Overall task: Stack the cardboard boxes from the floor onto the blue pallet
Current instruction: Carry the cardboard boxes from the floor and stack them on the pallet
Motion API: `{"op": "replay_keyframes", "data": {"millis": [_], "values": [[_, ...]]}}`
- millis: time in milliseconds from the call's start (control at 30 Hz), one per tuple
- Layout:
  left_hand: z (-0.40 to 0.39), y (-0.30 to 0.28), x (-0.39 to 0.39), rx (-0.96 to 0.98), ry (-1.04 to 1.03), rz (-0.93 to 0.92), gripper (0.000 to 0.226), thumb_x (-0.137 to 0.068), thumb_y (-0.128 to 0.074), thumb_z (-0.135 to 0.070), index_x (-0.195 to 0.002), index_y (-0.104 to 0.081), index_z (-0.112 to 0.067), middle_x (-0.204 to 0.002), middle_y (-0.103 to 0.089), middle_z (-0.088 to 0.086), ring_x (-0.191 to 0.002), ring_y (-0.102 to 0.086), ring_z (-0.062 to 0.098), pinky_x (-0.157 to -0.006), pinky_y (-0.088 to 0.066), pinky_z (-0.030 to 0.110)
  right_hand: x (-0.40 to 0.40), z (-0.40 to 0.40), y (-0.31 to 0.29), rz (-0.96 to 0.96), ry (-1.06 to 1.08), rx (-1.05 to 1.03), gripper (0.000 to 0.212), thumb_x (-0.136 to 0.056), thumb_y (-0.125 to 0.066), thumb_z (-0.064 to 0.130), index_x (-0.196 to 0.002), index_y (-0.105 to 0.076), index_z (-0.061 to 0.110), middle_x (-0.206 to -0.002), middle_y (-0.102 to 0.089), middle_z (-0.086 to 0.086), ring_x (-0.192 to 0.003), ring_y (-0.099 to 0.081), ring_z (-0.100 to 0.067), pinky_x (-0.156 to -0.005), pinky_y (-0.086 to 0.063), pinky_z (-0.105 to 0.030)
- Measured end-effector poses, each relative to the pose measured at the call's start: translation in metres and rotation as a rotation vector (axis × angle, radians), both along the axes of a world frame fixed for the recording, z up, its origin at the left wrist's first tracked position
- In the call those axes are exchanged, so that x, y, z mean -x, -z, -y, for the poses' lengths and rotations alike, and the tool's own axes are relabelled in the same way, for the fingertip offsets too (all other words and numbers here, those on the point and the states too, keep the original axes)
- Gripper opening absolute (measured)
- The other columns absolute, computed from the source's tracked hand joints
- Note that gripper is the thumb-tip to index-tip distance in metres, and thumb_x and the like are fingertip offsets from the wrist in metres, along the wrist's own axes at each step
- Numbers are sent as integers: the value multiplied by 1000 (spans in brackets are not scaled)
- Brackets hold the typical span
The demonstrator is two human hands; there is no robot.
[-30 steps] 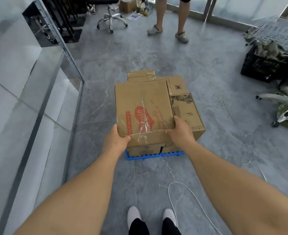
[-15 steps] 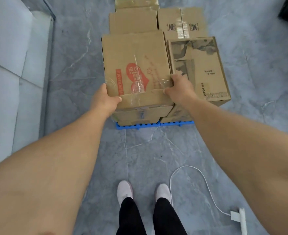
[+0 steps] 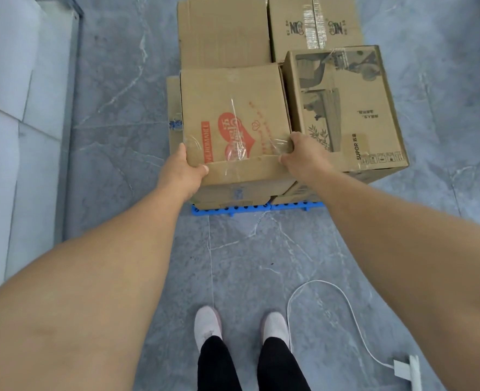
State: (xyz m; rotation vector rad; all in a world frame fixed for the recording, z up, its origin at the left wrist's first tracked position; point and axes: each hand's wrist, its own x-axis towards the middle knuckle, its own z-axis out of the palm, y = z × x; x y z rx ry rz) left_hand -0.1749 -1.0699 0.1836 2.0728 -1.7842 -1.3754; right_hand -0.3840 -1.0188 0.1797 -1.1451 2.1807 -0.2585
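Note:
A cardboard box with a red heart logo (image 3: 233,108) rests on top of lower boxes at the near left of the stack. My left hand (image 3: 181,170) grips its near left corner and my right hand (image 3: 303,156) grips its near right corner. Beside it on the right stands a box printed SUPOR (image 3: 346,108). Behind are a plain box (image 3: 222,32) and a taped box marked NC (image 3: 315,26). Only the front edge of the blue pallet (image 3: 258,208) shows under the stack.
Grey marble floor surrounds the pallet. A white tiled step or wall base (image 3: 13,108) runs along the left. A white cable (image 3: 332,300) with a plug block (image 3: 405,368) lies on the floor at the right, near my feet (image 3: 207,325).
The view has tilted down and come closer to the stack. The red-logo box has come lower, onto the lower boxes next to the SUPOR box, with both hands still on it.

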Motion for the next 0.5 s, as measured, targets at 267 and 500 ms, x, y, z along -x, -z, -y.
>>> {"op": "replay_keyframes", "data": {"millis": [267,500], "values": [[-8,16,1,65,-68,14,66,-95,-49,-23,-149,-12,-30,-149,-34,-2,-129,-41,19,-90,-34,27,0,-3,13,1,12,88,15,-89,-51,8,-103,-53,10,-93,-54,-3,-73,-48,-15,-50,-30,-21],[-26,17,-3,264,-151,-62,68,-92,-51,-32,-148,-12,-27,-154,-23,-2,-140,-23,19,-112,-26,40,-15,-24,10,-122,119,299,46,-88,-56,18,-132,-43,12,-128,-45,-5,-118,-41,-21,-96,-37,-32]]}}
